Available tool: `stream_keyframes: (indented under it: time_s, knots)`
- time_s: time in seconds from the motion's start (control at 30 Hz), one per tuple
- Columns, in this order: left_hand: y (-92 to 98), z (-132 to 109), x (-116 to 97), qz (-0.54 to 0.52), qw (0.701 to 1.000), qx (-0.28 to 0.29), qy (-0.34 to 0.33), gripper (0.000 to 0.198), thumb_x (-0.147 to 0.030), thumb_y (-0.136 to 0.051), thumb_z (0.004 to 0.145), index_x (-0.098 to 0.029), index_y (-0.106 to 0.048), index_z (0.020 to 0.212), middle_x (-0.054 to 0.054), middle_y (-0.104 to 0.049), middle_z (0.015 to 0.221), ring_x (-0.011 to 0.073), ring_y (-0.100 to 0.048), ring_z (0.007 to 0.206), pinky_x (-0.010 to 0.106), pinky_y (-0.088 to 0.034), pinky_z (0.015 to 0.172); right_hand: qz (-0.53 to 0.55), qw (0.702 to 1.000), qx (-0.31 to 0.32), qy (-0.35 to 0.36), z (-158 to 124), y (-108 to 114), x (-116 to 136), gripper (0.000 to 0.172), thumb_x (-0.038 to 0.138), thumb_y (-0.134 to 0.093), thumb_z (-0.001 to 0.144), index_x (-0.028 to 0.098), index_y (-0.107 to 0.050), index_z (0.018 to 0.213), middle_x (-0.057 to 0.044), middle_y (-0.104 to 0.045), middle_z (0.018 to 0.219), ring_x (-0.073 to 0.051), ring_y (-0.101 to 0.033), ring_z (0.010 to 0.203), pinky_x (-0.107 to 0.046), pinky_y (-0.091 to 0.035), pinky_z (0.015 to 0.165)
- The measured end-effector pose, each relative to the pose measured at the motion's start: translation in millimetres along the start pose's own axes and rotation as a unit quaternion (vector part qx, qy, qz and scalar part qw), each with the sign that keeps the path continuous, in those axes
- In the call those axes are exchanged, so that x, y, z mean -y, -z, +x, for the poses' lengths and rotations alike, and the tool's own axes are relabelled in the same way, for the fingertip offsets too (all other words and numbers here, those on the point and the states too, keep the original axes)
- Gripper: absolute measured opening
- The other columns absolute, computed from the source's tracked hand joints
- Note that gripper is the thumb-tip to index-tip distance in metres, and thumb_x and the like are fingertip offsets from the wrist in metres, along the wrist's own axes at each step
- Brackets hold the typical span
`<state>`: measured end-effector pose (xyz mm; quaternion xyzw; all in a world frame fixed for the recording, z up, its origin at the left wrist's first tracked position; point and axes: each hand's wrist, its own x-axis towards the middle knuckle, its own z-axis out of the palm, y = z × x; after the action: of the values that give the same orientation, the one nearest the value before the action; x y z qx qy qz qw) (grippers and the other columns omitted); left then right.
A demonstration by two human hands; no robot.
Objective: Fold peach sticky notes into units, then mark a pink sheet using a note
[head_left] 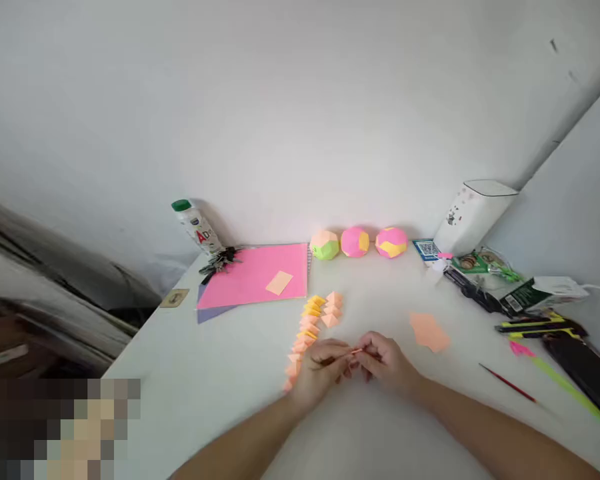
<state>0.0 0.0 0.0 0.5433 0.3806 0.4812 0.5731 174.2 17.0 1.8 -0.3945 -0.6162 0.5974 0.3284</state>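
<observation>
My left hand (324, 365) and my right hand (383, 360) meet over the table, fingertips pinched together on a small piece of peach paper (356, 351). Most of that paper is hidden by my fingers. Beside my left hand runs a column of folded paper units (309, 320) in peach and yellow, its near end partly covered by the hand. A shorter row of folded peach units (333, 309) lies to its right. Loose flat peach paper (430, 331) rests to the right of my right hand.
Three paper balls (355, 242) stand against the wall. Pink sheet (260, 273) with a small peach slip (279, 283), keys (220, 261) and a white bottle (197, 227) are left. At right are a white container (473, 217), a cutter (543, 327) and a thin red stick (507, 383).
</observation>
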Motion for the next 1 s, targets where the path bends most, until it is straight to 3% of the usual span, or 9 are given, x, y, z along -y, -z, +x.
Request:
stream_keyframes:
  time_s: [0.4,1.0]
  knots:
    - [0.2,-1.6,-3.7,-0.028,0.999,0.0,0.021,0.013,-0.03,-0.068,0.079,-0.02,-0.077,0.079,0.005,-0.065,0.076,0.0101,-0.059,0.054,0.019,-0.042,0.043,0.028,1.0,0.007,0.01,-0.2,1.0,3.9,0.031,0.048,-0.057,0.085,0.019,-0.048,0.081,-0.001,-0.066,0.067,-0.011,-0.056,0.052,-0.025,-0.047,0.047]
    - [1.0,-0.9,-3.4,-0.032,0.999,0.0,0.031,0.016,-0.03,-0.067,0.08,-0.017,-0.072,0.072,0.004,-0.063,0.071,0.0096,-0.055,0.052,0.021,-0.039,0.044,0.001,0.999,0.012,0.039,-1.9,1.5,1.4,0.024,0.041,-0.055,0.088,0.019,-0.05,0.079,-0.001,-0.066,0.068,-0.011,-0.056,0.052,-0.023,-0.048,0.047]
